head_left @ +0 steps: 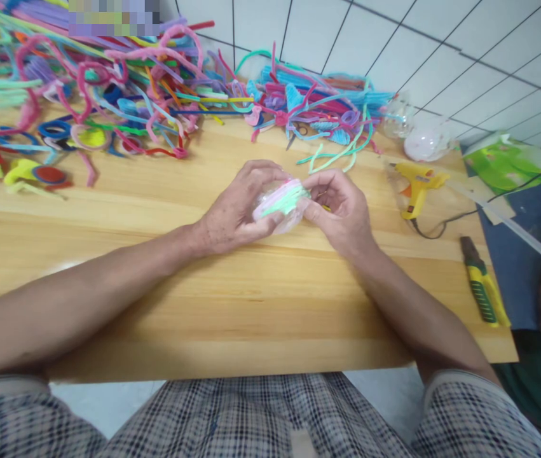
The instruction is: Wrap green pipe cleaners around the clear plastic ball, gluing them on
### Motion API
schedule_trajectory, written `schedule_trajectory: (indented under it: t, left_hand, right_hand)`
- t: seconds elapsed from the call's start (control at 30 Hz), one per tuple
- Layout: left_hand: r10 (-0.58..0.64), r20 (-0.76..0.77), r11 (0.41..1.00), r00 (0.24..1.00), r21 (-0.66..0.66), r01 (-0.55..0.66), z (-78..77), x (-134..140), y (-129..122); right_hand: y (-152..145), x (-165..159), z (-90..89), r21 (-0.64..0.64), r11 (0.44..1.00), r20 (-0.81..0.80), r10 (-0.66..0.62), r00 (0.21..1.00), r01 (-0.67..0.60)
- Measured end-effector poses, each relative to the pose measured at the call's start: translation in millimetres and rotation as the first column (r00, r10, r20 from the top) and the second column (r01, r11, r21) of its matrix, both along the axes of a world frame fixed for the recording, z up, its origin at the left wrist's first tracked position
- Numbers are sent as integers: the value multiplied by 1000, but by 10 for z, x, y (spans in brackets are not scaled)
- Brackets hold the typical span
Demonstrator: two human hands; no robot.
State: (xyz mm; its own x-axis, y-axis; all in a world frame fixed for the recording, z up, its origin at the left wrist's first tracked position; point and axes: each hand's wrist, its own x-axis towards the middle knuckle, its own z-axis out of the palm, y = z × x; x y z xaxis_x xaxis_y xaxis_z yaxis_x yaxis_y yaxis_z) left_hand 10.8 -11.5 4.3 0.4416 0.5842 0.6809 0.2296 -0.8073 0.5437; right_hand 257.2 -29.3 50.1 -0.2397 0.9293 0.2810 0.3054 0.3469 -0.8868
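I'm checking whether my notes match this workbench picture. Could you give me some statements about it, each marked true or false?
1. The left hand and the right hand are both on the clear plastic item with pale green and pink strips. True.
2. The yellow glue gun lies to the right of the right hand. True.
3. The right hand is gripping the glue gun. False: it is on the clear plastic item.
4. The green-and-yellow-handled tool lies left of the left hand. False: it lies near the table's right edge.
5. The fuzzy stems come in several colours. True.
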Motion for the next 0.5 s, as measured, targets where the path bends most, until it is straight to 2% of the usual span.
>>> schedule_trajectory:
  t: [0.33,0.5]
  left_hand:
    - [27,-14,999,1000,-35,-28,-5,3,-6]
    - [4,11,999,1000,-39,-3,-2,4,-9]
  right_hand:
    - [7,0,-2,-4,1000,2,-11,1000,11]
    - [-3,-7,6,-18,1000,15,-21,1000,21]
